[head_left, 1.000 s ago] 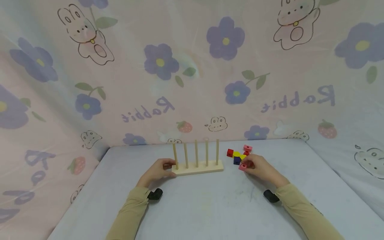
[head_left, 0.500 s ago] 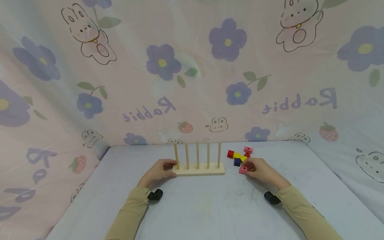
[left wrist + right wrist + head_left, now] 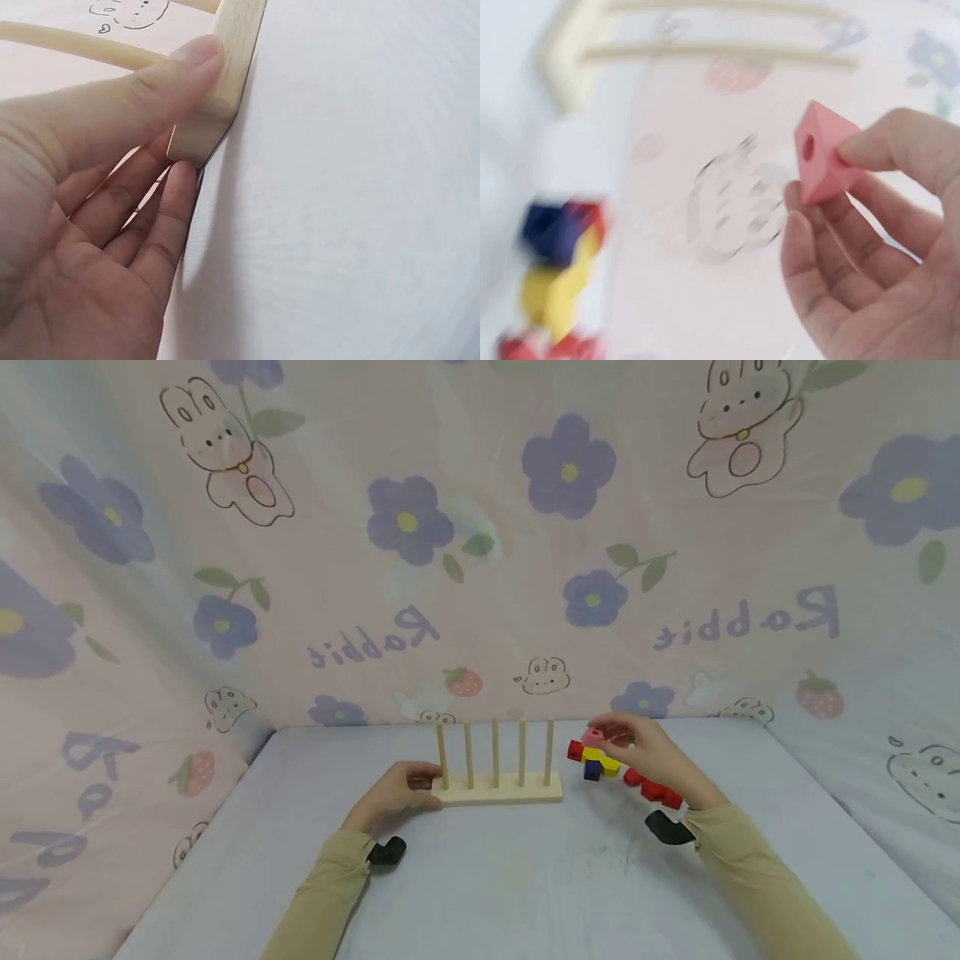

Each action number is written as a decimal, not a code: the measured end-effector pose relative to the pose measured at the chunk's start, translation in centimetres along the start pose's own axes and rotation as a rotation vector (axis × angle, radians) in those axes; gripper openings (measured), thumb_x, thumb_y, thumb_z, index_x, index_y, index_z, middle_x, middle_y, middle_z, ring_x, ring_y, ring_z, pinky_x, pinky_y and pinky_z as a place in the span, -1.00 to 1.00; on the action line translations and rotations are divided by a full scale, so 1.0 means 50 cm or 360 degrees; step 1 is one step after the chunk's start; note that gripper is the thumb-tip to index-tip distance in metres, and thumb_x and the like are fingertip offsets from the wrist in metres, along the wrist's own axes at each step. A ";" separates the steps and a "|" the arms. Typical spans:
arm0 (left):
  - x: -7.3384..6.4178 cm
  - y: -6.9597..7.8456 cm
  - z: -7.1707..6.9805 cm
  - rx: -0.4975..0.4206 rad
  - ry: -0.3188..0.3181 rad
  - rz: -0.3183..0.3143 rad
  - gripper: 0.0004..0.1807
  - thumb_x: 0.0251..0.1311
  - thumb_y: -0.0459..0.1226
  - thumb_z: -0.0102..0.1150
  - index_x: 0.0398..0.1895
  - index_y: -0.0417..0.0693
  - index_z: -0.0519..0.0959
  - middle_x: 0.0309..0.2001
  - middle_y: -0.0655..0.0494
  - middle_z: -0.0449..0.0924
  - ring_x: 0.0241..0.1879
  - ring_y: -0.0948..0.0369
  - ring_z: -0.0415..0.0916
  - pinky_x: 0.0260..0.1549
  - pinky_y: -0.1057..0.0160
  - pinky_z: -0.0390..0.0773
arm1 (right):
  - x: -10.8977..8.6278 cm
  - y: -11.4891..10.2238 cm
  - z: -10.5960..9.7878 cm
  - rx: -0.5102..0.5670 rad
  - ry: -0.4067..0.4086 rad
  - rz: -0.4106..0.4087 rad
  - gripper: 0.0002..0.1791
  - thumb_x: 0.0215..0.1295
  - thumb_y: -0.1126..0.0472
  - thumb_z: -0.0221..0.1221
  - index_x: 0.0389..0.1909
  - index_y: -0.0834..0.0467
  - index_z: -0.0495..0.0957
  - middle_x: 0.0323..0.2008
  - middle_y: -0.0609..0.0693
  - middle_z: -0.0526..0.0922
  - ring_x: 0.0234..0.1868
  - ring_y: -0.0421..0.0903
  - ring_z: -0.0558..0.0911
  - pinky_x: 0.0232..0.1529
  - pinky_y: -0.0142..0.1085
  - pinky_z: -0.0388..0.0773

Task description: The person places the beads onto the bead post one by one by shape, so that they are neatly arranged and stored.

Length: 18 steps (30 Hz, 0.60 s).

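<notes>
A pale wooden peg rack (image 3: 498, 793), a flat base with several upright rods, stands on the table. My left hand (image 3: 393, 792) grips its left end; in the left wrist view the thumb (image 3: 196, 54) lies along the base (image 3: 234, 71), with the fingers on the other side. My right hand (image 3: 647, 750) pinches a pink wedge-shaped block (image 3: 825, 156) with a round hole, raised above the other blocks. Under and beside that hand are a red block (image 3: 574, 750), yellow blocks (image 3: 604, 764), a dark blue block (image 3: 592, 770) and several reddish blocks (image 3: 652, 790).
The white table (image 3: 495, 877) ends at the back against a hanging cloth (image 3: 480, 585) printed with rabbits and flowers. The loose blocks lie close to the right end of the rack. Each wrist wears a black camera strap (image 3: 387, 852).
My right hand has lifted the pink block from the table, up and slightly left. The reddish blocks behind it now show below the hand. My left hand stays on the rack.
</notes>
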<state>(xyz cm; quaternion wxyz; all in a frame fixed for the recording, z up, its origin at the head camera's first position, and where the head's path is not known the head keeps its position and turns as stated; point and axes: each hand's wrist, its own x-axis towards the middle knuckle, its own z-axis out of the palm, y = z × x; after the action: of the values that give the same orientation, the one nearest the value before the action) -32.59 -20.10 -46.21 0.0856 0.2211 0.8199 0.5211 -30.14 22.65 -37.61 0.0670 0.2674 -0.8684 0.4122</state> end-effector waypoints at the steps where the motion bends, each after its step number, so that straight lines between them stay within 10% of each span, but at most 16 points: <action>1: -0.002 -0.002 0.001 -0.0011 -0.0004 -0.0015 -0.34 -0.13 -0.41 0.49 0.11 -0.40 0.47 0.09 -0.24 0.51 0.04 -0.06 0.51 0.07 0.09 0.46 | 0.008 -0.015 0.003 0.0034 0.0016 -0.0010 -0.63 0.28 0.29 0.22 0.11 0.18 0.49 -0.07 0.03 0.60 -0.09 -0.04 0.59 -0.10 -0.35 0.56; 18: 0.000 -0.009 -0.002 -0.0054 -0.0023 -0.0071 -0.36 -0.04 -0.39 0.45 0.16 -0.32 0.45 0.08 -0.14 0.52 0.05 0.00 0.50 0.03 0.18 0.48 | 0.116 -0.258 0.133 0.0390 0.0174 -0.0507 -0.66 0.24 0.50 0.16 0.06 0.43 0.48 -0.06 0.25 0.58 -0.06 0.10 0.57 -0.04 -0.24 0.55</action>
<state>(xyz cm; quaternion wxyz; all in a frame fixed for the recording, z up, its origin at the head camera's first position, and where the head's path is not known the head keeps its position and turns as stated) -32.74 -20.36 -46.57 0.1068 0.2051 0.8149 0.5314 -27.65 8.63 -31.22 0.1452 0.3847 -0.7536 0.5128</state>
